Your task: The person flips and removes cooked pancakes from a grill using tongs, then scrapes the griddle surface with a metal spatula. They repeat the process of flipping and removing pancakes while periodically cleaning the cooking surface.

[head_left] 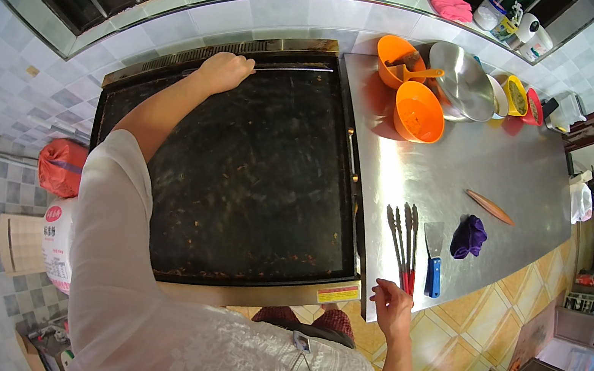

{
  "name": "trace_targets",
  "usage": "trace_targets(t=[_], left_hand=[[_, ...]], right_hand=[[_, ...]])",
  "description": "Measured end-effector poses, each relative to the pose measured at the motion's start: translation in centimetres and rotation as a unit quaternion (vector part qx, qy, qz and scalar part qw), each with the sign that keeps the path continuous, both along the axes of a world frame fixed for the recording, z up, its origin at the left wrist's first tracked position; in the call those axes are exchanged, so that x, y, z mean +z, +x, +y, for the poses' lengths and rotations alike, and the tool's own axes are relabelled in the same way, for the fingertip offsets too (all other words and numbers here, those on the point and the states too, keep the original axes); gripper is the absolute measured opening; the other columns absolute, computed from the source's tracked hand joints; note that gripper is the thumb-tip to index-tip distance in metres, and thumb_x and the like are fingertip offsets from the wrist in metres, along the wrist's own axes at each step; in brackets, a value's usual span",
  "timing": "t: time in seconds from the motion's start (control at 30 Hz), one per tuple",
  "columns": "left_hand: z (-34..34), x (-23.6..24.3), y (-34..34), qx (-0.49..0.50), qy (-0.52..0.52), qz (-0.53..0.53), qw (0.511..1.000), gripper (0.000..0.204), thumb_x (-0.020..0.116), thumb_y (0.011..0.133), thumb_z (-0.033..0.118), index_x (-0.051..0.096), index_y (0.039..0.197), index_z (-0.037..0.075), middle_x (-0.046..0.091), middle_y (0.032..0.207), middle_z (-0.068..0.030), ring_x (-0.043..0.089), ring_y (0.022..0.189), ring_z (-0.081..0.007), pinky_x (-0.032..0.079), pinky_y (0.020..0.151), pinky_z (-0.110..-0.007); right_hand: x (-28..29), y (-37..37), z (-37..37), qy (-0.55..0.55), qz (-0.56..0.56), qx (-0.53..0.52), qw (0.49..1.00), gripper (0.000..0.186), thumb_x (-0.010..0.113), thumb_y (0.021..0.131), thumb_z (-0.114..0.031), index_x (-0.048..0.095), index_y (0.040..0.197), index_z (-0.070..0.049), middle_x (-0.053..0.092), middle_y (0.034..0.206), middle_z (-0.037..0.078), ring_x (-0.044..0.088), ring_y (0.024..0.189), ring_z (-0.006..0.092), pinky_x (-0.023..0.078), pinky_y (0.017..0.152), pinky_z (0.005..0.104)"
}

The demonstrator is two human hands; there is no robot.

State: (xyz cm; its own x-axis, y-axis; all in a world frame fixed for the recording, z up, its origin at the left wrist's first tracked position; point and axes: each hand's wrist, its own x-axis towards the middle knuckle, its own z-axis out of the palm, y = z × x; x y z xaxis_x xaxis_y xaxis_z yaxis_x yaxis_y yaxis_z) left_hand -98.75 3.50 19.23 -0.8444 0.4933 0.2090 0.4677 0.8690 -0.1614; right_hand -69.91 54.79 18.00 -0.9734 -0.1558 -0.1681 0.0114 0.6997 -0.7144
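Observation:
My left hand (223,73) is closed around the near end of a long, thin metal blade (295,69), seen edge-on. It reaches over the far edge of a large black griddle (253,171), which has brown crumbs scattered on it. By the front edge of the steel table, my right hand (392,307) hangs with loosely bent fingers and nothing visible in them. Closest to it are the red handles of dark-pronged tongs (404,240). Beside these lies a scraper (434,275) with a blue handle and a flat metal blade.
The steel table (516,161) bears a purple cloth (469,237) and a tapered wooden rolling pin (490,207). Orange bowls (420,113) and a large steel bowl (466,80) stand at its back. A barred window runs behind. A red bag (60,167) sits left of the griddle.

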Motion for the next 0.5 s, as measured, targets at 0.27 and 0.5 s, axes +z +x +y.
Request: trace_targets(t=[0.27, 0.5], left_hand=[[-1.8, -0.7, 2.0, 0.001, -0.028, -0.013, 1.000, 0.027, 0.053, 0.088, 0.026, 0.051, 0.074, 0.002, 0.058, 0.066, -0.0160, 0.059, 0.062, -0.0353, 0.047, 0.055, -0.045], [-1.1, -0.3, 2.3, -0.037, -0.018, -0.021, 0.999, 0.026, 0.055, 0.086, 0.025, 0.050, 0.072, 0.003, 0.057, 0.065, -0.0156, 0.058, 0.060, -0.0349, 0.047, 0.054, -0.044]], right_hand=[[-0.6, 0.6, 0.7, 0.015, -0.008, 0.003, 1.000, 0.017, 0.054, 0.083, 0.001, 0.060, 0.097, 0.007, 0.066, 0.075, 0.014, 0.067, 0.065, 0.0178, 0.052, 0.056, 0.0256], [-0.6, 0.6, 0.3, 0.008, -0.017, 0.006, 1.000, 0.017, 0.054, 0.083, 0.001, 0.060, 0.097, 0.007, 0.066, 0.077, 0.015, 0.067, 0.064, 0.0178, 0.052, 0.057, 0.0257]])
